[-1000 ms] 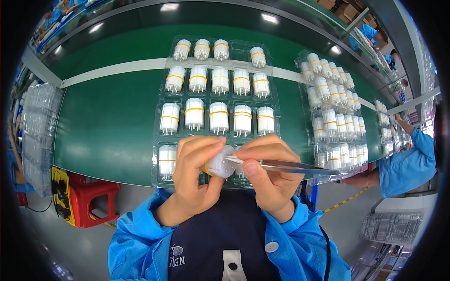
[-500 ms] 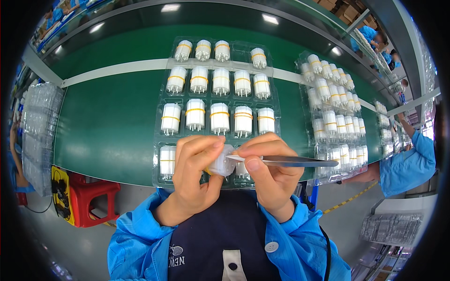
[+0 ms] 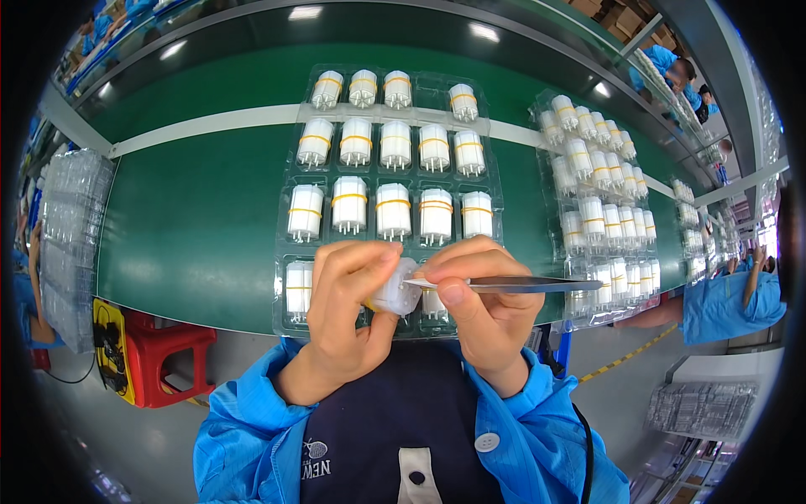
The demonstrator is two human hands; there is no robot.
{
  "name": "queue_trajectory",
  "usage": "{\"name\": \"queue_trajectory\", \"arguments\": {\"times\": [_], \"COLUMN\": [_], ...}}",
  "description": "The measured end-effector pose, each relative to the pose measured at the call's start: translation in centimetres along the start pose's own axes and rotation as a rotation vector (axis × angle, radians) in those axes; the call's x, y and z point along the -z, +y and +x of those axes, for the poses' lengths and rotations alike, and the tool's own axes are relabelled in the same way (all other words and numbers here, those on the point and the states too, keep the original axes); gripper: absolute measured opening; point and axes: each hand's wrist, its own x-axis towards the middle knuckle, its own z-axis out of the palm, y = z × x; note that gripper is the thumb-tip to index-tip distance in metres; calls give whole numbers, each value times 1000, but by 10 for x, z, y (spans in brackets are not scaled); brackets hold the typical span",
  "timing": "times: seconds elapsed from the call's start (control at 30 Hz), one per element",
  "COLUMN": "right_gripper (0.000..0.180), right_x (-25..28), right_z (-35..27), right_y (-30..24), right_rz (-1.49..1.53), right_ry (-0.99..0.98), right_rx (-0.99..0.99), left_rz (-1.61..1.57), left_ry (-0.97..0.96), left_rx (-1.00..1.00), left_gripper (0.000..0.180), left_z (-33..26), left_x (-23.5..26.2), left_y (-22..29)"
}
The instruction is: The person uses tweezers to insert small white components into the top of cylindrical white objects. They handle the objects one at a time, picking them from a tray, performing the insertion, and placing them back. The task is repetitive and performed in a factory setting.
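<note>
A clear plastic blister tray (image 3: 388, 181) lies on the green belt, its pockets holding white cylinders banded in yellow, and a second clear tray (image 3: 600, 197) of the same parts sits just to its right. Stacks of empty clear trays (image 3: 71, 227) stand at the left edge, more (image 3: 701, 409) lie low on the right, and brown cartons (image 3: 621, 18) sit at the top.

Bright, even overhead light; heavy fisheye warp.

You get ceiling strip lights (image 3: 304, 13) mirrored as white glare patches on the green conveyor belt (image 3: 193, 227). Shadows soft, barely any. Centre sharp: clear blister tray (image 3: 290, 252) w/ crisp sheen. Edges bend hard, corners go black, far-right co-worker (image 3: 726, 307) smeared and soft.
</note>
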Motion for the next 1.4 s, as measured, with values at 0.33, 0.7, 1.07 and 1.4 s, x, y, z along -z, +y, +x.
{"name": "queue_trajectory", "arguments": {"times": [0.33,0.7,1.07,1.4], "right_gripper": [10,17,16,14], "right_x": [0,14,13,11], "right_z": [6,13,14,11], "right_y": [-7,-9,-7,-8], "right_rz": [-226,-126,-182,-174], "right_ry": [-76,-108,-137,-104], "right_rx": [73,79,102,43], "left_rz": [56,-367,-532,-508], "left_ry": [-33,-87,-158,-123], "left_rx": [-28,243,310,325], "left_gripper": [66,56,53,51], "left_z": [2,-3,-4,-7], "left_x": [1,5,7,4], "left_y": [3,9,7,8]}}
